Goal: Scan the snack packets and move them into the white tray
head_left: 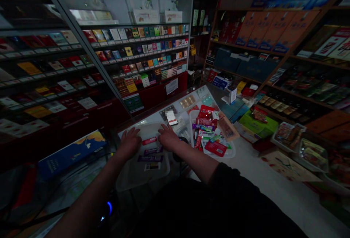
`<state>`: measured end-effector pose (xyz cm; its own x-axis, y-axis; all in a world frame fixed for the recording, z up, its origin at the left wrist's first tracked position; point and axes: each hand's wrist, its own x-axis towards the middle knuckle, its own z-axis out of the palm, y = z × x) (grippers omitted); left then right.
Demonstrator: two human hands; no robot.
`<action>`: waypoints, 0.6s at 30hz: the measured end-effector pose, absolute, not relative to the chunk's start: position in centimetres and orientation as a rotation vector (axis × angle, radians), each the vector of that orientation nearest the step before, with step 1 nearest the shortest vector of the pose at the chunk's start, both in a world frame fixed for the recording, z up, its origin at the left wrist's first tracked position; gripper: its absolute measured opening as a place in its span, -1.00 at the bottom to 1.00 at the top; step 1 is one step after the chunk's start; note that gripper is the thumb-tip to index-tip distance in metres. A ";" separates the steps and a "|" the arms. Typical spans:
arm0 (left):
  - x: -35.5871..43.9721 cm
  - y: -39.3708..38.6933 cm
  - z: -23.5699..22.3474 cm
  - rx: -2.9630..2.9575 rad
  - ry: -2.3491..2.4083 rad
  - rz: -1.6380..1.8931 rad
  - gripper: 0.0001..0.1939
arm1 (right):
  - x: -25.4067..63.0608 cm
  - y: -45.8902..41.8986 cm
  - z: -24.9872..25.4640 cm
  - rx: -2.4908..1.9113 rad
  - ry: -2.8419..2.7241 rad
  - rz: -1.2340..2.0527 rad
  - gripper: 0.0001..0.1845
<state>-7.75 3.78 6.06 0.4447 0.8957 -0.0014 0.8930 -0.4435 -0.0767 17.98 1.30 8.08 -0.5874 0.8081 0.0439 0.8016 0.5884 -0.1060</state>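
A shallow translucent white plastic tray (128,180) lies in front of me on the glass counter. Inside it are a red wrapped roll (149,141), two purple wrapped bars (150,158) and a dark pack with a pale label (152,166). My left hand (129,141) rests over the tray's left side, fingers apart. Over its right side, near the red roll, is my right hand (167,138) with its fingers bent and spread. Nothing shows in either hand. Where exactly the fingertips touch the tray is too dark to tell.
To the right stands a second white bin (233,152) heaped with colourful snack packs. A phone (171,117) with a lit screen lies beyond my right hand. At left is a blue box (72,154). Shelves of cigarette packs (128,51) line the back wall.
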 end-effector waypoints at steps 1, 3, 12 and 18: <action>-7.3 3.8 6.2 -2.622 -1.617 0.061 -0.69 | 18.2 1.2 8.2 -1.395 -2.714 0.114 -0.74; -6.2 3.9 6.6 -2.645 -1.605 0.073 -0.71 | 18.7 1.0 8.3 -1.419 -2.698 0.110 -0.74; -0.1 4.2 7.7 -2.750 -1.489 0.065 -0.70 | 22.5 -0.6 9.1 -1.513 -2.544 0.081 -0.78; 4.3 3.9 8.4 -2.809 -1.392 -0.051 -0.75 | 25.6 -1.6 9.3 -1.620 -2.398 0.098 -0.73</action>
<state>4.33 3.86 8.38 0.6053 0.7954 0.0315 0.7956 -0.6058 0.0091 25.59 -1.60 9.35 -0.3533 0.9210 0.1643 0.9045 0.3811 -0.1914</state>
